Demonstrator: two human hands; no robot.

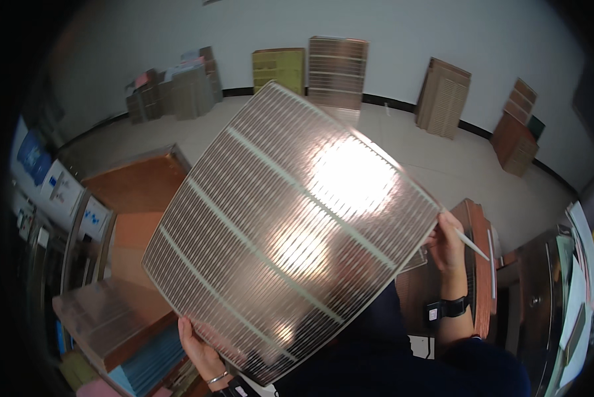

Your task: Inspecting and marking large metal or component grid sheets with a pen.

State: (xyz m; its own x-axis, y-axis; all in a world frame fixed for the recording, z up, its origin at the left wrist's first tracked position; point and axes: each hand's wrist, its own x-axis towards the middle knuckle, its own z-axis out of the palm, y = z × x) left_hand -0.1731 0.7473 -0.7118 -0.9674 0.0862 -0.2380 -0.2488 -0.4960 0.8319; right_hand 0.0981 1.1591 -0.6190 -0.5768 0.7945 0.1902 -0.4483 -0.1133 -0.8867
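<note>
A large thin copper-coloured sheet (pixel 257 218) with fine rows of stripes and pale cross bands is held up at a slant before me, glaring under the light. It looks like a circuit board panel. My left hand (pixel 201 347) grips its lower left edge, thumb on the front face. At the right corner my right hand (pixel 446 241) pinches the sheet, and a slim white pen-like stick (pixel 472 245) juts out from the same hand. The fingers behind the sheet are hidden.
Left of me lies a stack of copper sheets (pixel 111 314) over a blue stack (pixel 148 367). Another reddish stack (pixel 481 284) stands right, beside a dark cabinet (pixel 534 301) with papers. Along the far wall lean a yellow-green stack (pixel 278 69), striped panels (pixel 337 69) and brown boards (pixel 443 99).
</note>
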